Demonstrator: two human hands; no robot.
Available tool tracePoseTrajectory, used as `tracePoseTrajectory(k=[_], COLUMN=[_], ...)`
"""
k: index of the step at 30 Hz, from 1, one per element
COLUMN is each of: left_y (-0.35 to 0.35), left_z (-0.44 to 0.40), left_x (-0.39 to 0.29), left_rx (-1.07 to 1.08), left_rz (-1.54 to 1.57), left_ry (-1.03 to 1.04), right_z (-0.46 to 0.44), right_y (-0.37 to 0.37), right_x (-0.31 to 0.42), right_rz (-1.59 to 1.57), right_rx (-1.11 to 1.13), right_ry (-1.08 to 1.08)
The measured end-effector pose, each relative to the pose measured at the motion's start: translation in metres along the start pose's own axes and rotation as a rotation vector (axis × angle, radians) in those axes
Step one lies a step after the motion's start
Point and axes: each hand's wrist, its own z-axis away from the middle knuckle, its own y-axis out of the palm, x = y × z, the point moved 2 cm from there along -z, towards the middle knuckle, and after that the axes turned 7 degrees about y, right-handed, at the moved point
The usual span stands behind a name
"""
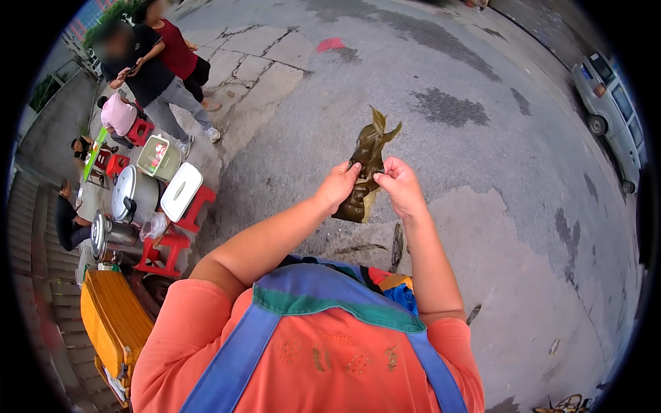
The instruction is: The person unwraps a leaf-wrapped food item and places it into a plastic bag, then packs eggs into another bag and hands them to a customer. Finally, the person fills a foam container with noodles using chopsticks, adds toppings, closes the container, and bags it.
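In front of my chest, above the pavement, I hold dark olive leaves (368, 157) that look like a zongzi wrapping. Their split tips point up and away, and a paler strip shows along the lower right edge. My left hand (337, 186) grips the left side of the leaves, with its thumb lying on top. On the right side, my right hand (401, 187) pinches the edge between thumb and forefinger. Whatever is inside the leaves, if anything, I cannot make out. Below my hands, a blue and green apron (330, 282) covers my chest.
At left stand a large metal pot (138, 189), a tub (160, 160), a white lid (182, 191), red stools (164, 253) and an orange case (113, 320). Two people (155, 76) stand beyond; others sit near a green table (95, 155). A van (613, 113) is parked right.
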Motion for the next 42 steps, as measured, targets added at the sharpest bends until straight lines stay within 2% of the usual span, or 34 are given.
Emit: tracePoseTrajectory(k=[1,4,5,7,8,12,14,17,18,19,21,22,23,27,31,34,36,37,38,40,42], left_y=[-0.005,-0.021,-0.028,-0.052,-0.063,-0.106,-0.136,-0.179,-0.196,-0.214,-0.240,-0.256,-0.275,-0.348,-0.405,-0.435,-0.437,-0.435,-0.434,-0.418,-0.396], left_z=[-0.002,-0.005,-0.009,-0.015,-0.015,-0.007,0.002,0.031,0.045,0.061,0.107,0.130,0.156,0.278,0.414,0.510,0.574,0.600,0.627,0.681,0.721], left_x=[-0.001,-0.004,-0.003,0.001,-0.001,-0.008,-0.008,-0.016,-0.015,-0.018,-0.026,-0.024,-0.021,-0.008,0.010,0.035,0.038,0.045,0.054,0.063,0.078], left_rx=[-0.006,-0.212,-0.218,-0.498,-0.569,-0.650,-0.673,-0.727,-0.748,-0.777,-0.780,-0.803,-0.828,-0.848,-1.002,-1.084,-1.111,-1.021,-1.038,-1.074,-1.185], left_rz=[0.003,0.217,0.221,0.427,0.540,0.803,0.875,0.935,0.933,0.935,0.938,0.931,0.922,1.002,1.090,1.166,1.215,1.288,1.299,1.315,1.337], left_ry=[0.000,-0.228,-0.228,-0.253,-0.267,-0.274,-0.209,-0.090,-0.060,-0.011,0.057,0.104,0.149,0.343,0.479,0.614,0.645,0.721,0.769,0.871,1.009], right_z=[0.001,0.014,0.023,0.036,0.042,0.069,0.088,0.117,0.130,0.142,0.187,0.207,0.214,0.170,0.103,0.061,0.028,0.013,0.001,0.040,0.037], right_y=[0.000,0.000,0.001,-0.003,-0.013,-0.054,-0.077,-0.131,-0.165,-0.205,-0.186,-0.201,-0.207,-0.133,0.002,0.106,0.177,0.215,0.255,0.385,0.461], right_x=[-0.003,-0.012,-0.014,-0.021,-0.030,-0.077,-0.098,-0.148,-0.176,-0.204,-0.182,-0.185,-0.191,-0.229,-0.291,-0.329,-0.345,-0.352,-0.361,-0.352,-0.375], right_rz=[0.001,-0.032,-0.122,-0.290,-0.374,-0.683,-0.736,-0.498,-0.418,-0.401,-0.092,0.060,0.232,0.646,1.033,1.301,1.421,1.423,1.367,1.152,1.110], right_rx=[0.005,0.041,0.037,0.049,0.054,-0.119,-0.322,-0.579,-0.618,-0.758,-1.084,-1.195,-1.214,-0.890,-0.317,0.105,0.360,0.459,0.537,0.705,0.972], right_ry=[0.005,0.044,0.012,-0.050,-0.082,-0.116,-0.087,0.065,0.116,0.195,0.323,0.579,0.720,0.865,0.953,0.925,0.796,0.676,0.535,0.217,-0.003])
